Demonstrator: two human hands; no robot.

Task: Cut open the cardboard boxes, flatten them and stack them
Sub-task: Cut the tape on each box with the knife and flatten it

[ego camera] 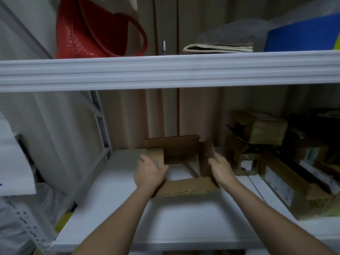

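Note:
An opened brown cardboard box (176, 150) sits on the white shelf board (114, 199), its flaps spread and its near wall (185, 186) facing me. My left hand (150, 172) grips the box's left flap with the thumb curled over its edge. On the right side, my right hand (220, 169) holds the upright right flap between fingers and thumb. The box is hollow, and the white shelf shows through its middle.
A heap of crumpled cardboard boxes (257, 144) fills the right of the shelf. A long open carton (290, 184) lies at the right front. The upper shelf rail (165, 70) carries a red handbag (88, 28), folded papers (219, 47) and a blue box (301, 35).

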